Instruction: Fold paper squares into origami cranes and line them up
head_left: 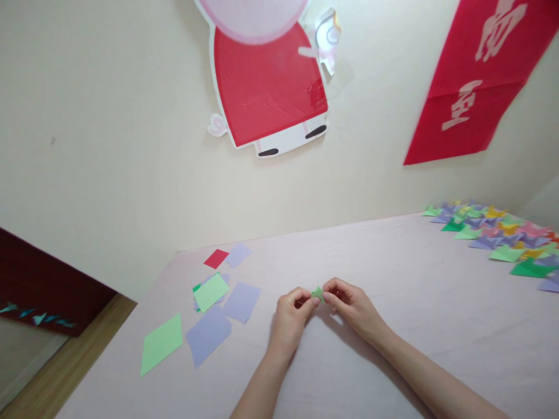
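Note:
A small folded piece of light green paper (318, 294) is held between my two hands, just above the pale pink cloth surface (349, 384). My left hand (293, 314) pinches its left side between thumb and fingers. On its other side, my right hand (351, 305) grips it with thumb and forefinger. The fingertips cover much of the paper, so its exact shape is hard to make out.
Loose sheets lie on the left: a light green sheet (161, 344), purple sheets (209, 336) and a red sheet (216, 258). Rows of folded paper figures (506, 253) stand at the far right. A wall (131, 145) rises behind the surface.

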`<state>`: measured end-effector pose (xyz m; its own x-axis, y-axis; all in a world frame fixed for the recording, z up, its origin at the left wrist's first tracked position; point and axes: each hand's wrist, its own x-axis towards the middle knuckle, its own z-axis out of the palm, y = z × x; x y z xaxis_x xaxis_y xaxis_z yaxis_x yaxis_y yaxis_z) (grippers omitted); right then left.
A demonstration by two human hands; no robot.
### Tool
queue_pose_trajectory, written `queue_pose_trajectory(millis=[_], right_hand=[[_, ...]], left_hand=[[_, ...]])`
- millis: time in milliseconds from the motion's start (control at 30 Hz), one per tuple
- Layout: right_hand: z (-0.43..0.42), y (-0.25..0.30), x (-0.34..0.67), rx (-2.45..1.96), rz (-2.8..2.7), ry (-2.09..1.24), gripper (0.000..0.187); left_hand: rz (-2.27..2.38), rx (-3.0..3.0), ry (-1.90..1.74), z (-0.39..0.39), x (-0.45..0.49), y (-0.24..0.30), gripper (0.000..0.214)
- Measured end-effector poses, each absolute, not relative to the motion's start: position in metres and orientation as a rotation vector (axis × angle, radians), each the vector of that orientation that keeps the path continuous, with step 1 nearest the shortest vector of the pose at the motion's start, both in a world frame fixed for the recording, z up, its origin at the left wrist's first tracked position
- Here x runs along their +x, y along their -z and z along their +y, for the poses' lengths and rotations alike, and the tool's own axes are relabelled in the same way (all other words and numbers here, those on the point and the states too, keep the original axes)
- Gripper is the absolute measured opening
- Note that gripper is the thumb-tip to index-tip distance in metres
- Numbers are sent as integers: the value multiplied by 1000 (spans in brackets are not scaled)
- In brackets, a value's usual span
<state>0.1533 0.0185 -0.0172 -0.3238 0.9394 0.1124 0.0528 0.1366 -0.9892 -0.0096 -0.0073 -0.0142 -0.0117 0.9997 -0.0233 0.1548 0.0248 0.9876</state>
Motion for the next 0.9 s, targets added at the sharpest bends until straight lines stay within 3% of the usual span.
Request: queue_pose_trajectory(millis=[467, 900], right_hand=[[17, 17, 152, -1017, -1623, -1252, 19], [12, 11, 148, -1142, -1912, -914, 25]], left_hand=[[1342, 1354, -1133, -8, -8, 16, 20], [1443, 1420, -1160, -13, -5, 18, 17]])
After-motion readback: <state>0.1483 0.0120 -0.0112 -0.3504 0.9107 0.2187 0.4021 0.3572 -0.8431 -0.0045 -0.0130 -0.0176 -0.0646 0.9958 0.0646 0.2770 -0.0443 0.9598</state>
